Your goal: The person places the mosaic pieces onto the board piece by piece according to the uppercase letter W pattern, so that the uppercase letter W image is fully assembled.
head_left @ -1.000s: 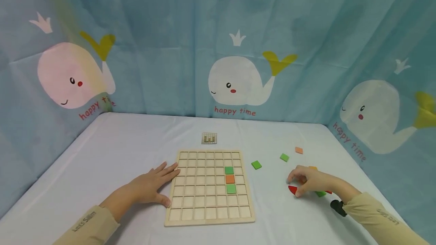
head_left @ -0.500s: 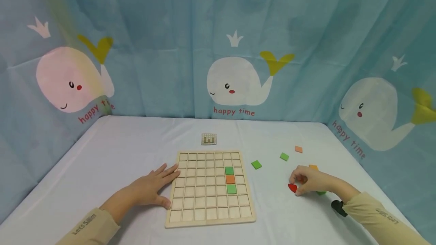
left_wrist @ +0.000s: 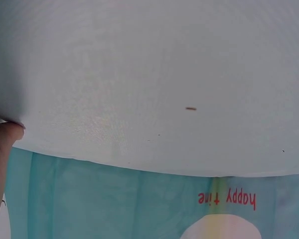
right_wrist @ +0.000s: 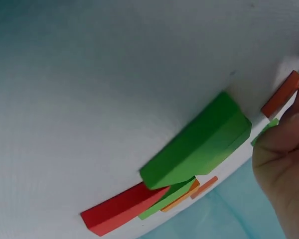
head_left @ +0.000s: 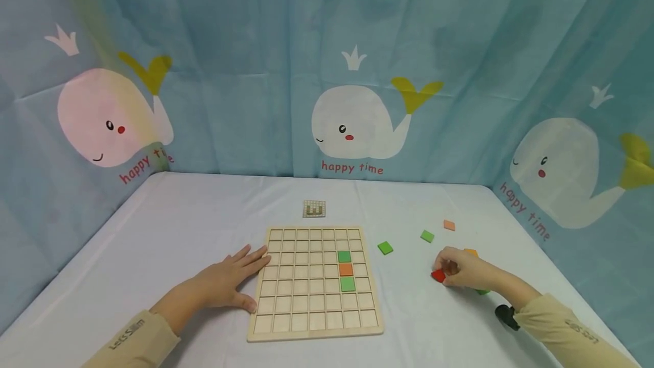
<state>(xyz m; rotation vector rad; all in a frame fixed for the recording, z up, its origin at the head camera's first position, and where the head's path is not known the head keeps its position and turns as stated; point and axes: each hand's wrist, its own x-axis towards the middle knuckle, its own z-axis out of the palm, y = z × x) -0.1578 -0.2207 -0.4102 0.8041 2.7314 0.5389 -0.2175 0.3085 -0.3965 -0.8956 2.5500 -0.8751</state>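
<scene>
A square wooden grid board (head_left: 317, 314) lies on the white cloth. Two green tiles and an orange tile (head_left: 346, 270) sit one above another in a column on its right side. My left hand (head_left: 225, 280) rests with spread fingers at the board's left edge. At the right, my right hand (head_left: 467, 270) pinches a red tile (head_left: 437, 276) between thumb and fingers, low over the cloth. That red tile (right_wrist: 282, 94) shows beside the thumb in the right wrist view. Under and behind this hand lie more pieces, partly hidden: a green tile (right_wrist: 199, 144), a red tile (right_wrist: 122, 209) and an orange one.
A small pattern card (head_left: 314, 209) lies beyond the board. Loose green tiles (head_left: 385, 247) and a pale orange tile (head_left: 449, 225) are scattered between the board and the right hand. A black object (head_left: 507, 318) is at the right wrist. A whale-print curtain (head_left: 245, 72) hangs behind.
The right hand has moved slightly away from the person, and the red tile at its fingertips has shifted and turned with it. The left hand and board have stayed in place.
</scene>
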